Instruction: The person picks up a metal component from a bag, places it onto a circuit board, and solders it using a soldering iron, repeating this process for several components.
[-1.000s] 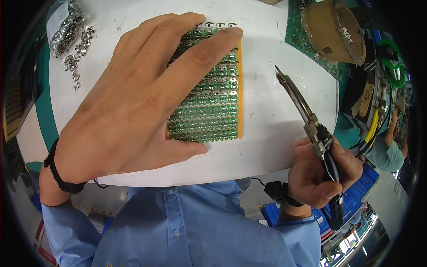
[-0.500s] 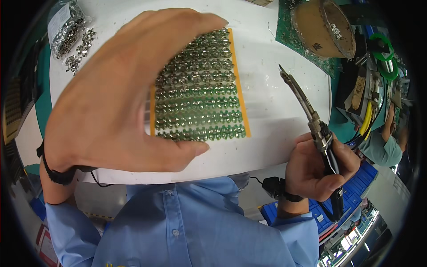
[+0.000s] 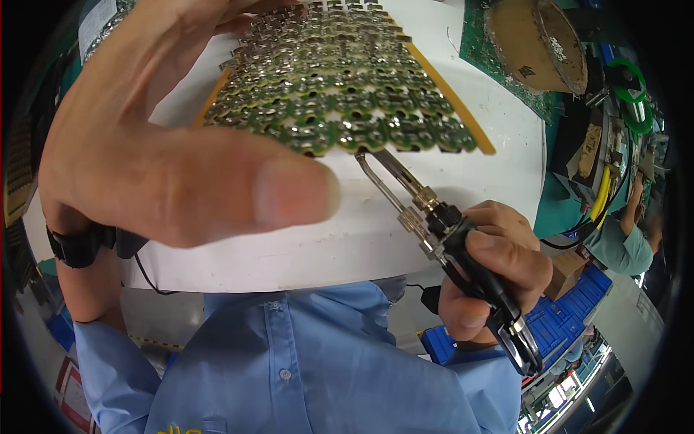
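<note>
My left hand (image 3: 163,163) grips a green circuit board panel (image 3: 340,87) with orange strips down its sides. The panel carries rows of small boards with shiny solder spots. It is raised and tilted above the white worktop (image 3: 347,246); my thumb lies by its near edge and my fingers reach its far side. In my right hand (image 3: 499,267) is a black-handled soldering iron (image 3: 466,257) with a thin metal tube alongside its shaft. The iron points up and left, its front end just below the panel's near edge, with the very tip hidden behind the panel.
At the far right a brown round container (image 3: 506,36) with metal bits inside stands on a speckled green sheet (image 3: 477,54). Beyond it are a green spool (image 3: 627,81) and a yellow cable (image 3: 601,195). A plastic bag (image 3: 97,29) lies far left. A co-worker's sleeve (image 3: 618,246) shows at right.
My left hand has tilted the panel and brought it up and closer. My right hand has moved the soldering iron left, bringing its front end under the panel's near edge.
</note>
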Action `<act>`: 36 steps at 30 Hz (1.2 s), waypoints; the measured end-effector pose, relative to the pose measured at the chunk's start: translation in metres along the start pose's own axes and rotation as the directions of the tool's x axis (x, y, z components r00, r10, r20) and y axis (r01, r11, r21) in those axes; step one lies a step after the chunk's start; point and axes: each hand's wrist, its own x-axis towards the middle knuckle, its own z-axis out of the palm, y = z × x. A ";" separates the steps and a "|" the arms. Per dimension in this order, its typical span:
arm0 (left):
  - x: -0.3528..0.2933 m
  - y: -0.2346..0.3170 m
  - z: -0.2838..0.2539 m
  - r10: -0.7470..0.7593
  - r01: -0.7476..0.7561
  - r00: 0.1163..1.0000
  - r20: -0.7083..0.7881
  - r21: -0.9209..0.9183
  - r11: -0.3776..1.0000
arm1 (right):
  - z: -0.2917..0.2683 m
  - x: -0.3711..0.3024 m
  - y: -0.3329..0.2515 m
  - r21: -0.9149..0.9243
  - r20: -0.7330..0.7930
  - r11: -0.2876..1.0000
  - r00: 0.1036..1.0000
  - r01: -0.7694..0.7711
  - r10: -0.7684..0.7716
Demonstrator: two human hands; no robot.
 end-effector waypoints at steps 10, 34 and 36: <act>0.001 0.002 0.006 0.000 0.005 0.999 -0.039 0.111 0.994 | -0.002 0.002 -0.005 -0.044 0.068 0.995 0.993 -0.090 0.093; 0.004 0.020 0.024 -0.178 0.155 0.983 0.049 0.299 0.941 | -0.007 -0.014 -0.003 -0.169 -0.417 0.963 0.900 -0.210 0.123; 0.005 0.021 0.027 -0.210 0.186 0.977 0.041 0.326 0.927 | -0.009 -0.013 -0.003 -0.184 -0.391 0.962 0.913 -0.202 0.117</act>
